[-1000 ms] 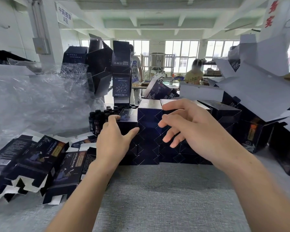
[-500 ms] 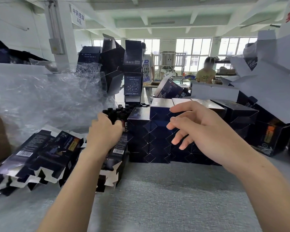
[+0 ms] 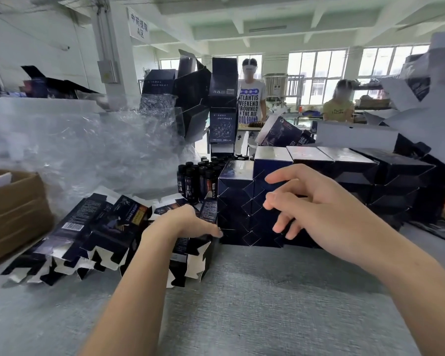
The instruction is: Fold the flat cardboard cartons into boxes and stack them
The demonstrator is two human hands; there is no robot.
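Reaching down to the heap of flat cartons [image 3: 108,227] on the left side of the grey table [image 3: 267,291], the person's left hand [image 3: 188,224] lies knuckles-up on the top carton [image 3: 190,255], the one nearest the row of folded boxes [image 3: 238,201]. The thumb points along its edge, but the fingers are hidden behind the back of the hand, so from where I stand I cannot tell whether it is gripped or only pressed. The right hand [image 3: 319,209] hangs in the air in front of the folded boxes, its fingers loosely spread and nothing in them. This looks to me like the pick-up of the next blank, with a good many more fanned out beside it. To do it cleanly I would pinch just that one sheet by its long edge, since the cartons overlap and a flat palm may drag a neighbour along. Lift it up and towards the body, onto the bare stretch of table, rather than sideways, because the stack stands just beside the hand and the small dark bottles [image 3: 198,176] stand close behind. The free hand should meet the far crease, so both can squeeze the blank open before the notched bottom flaps are tucked
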